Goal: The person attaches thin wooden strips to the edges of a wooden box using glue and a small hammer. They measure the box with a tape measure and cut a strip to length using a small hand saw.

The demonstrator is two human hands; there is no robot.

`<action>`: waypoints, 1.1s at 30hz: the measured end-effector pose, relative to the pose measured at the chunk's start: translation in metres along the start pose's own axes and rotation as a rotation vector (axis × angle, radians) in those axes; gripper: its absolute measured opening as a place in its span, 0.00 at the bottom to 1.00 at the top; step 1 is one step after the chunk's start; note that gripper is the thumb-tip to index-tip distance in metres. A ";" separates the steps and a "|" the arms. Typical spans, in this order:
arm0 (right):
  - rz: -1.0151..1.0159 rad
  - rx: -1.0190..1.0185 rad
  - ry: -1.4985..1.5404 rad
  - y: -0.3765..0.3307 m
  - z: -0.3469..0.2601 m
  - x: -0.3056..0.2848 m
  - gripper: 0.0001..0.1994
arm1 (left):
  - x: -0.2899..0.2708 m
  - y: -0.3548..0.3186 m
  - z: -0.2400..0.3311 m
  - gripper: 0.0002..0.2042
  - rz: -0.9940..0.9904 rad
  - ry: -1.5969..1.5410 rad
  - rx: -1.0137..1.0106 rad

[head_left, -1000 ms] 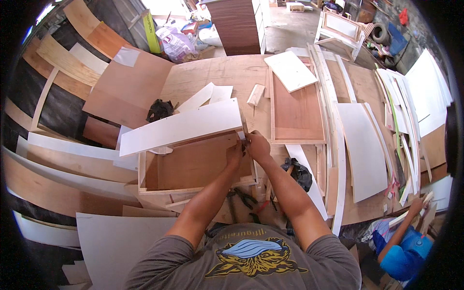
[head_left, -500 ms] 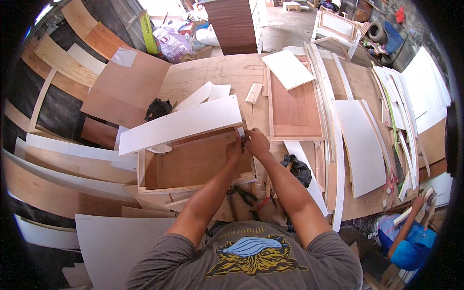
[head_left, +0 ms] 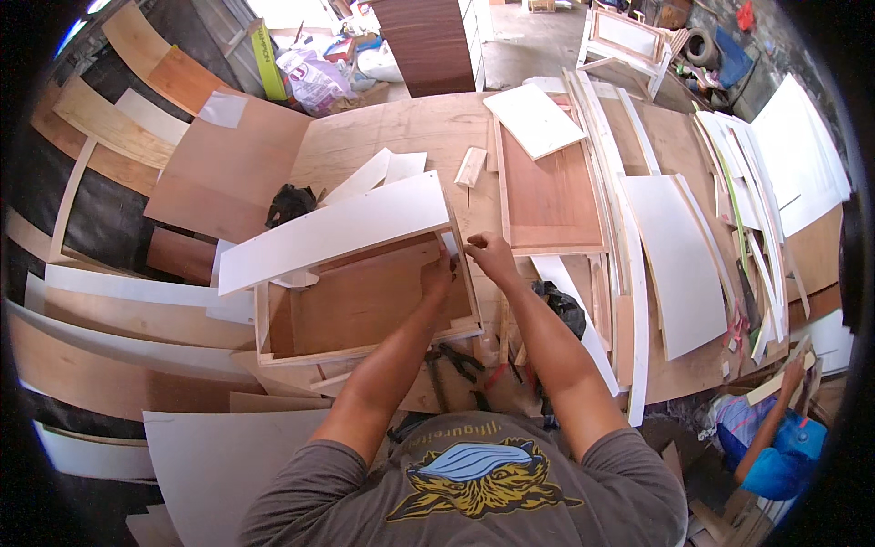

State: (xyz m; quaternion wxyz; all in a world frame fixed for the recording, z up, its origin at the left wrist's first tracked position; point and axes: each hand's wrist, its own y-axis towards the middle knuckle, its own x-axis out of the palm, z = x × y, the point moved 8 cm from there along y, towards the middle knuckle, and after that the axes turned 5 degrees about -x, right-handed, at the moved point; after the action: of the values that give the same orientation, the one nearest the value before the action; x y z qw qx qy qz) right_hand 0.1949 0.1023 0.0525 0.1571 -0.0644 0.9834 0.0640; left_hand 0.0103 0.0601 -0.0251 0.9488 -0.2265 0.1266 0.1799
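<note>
A shallow wooden drawer box [head_left: 351, 314] lies on the workbench, its long white front panel [head_left: 337, 230] along the far side. My left hand [head_left: 437, 266] reaches inside the box at its far right corner, against the inner face of the right side; its fingertips are mostly hidden. Just outside that corner, a small gap from the wood, my right hand [head_left: 492, 258] has thumb and fingers pinched together. Whatever is between them is too small to make out. Pliers with dark handles [head_left: 460, 362] lie near the box's near right corner.
A shallow framed panel [head_left: 551, 205] bears a loose white board [head_left: 535, 120] at the far right. Long white strips [head_left: 597, 173] and boards fill the right side. A black plastic bag [head_left: 563, 312] sits beside my right forearm. Another person [head_left: 775, 447] works at the lower right.
My right hand has drawn back slightly from the drawer's corner, its fingers now apart from the wood. My left hand stays inside the corner. The whole view has shifted slightly.
</note>
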 end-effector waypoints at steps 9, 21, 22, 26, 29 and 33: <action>0.039 0.065 0.049 -0.009 0.021 0.007 0.16 | -0.011 -0.026 0.035 0.36 -0.042 0.073 0.088; 0.047 0.171 0.035 -0.054 0.065 -0.004 0.15 | -0.012 -0.017 0.048 0.32 0.060 0.300 0.399; 0.061 0.159 0.010 -0.056 0.066 -0.008 0.14 | -0.007 -0.012 0.045 0.31 0.019 0.333 0.423; 0.069 0.135 0.041 -0.066 0.061 -0.015 0.15 | -0.011 0.011 0.021 0.26 -0.046 0.386 0.554; 0.074 0.146 -0.015 -0.075 0.063 -0.024 0.15 | -0.007 0.023 0.011 0.22 -0.417 -0.112 0.311; 0.139 0.217 -0.060 -0.099 0.067 -0.055 0.14 | 0.002 -0.053 0.089 0.19 -0.341 0.258 0.602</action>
State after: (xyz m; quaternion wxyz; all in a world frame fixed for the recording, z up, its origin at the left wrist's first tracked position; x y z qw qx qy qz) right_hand 0.2815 0.0208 -0.0041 0.1875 0.0230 0.9815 -0.0301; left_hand 0.0473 0.0584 0.0720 0.9655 0.0242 0.2530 -0.0561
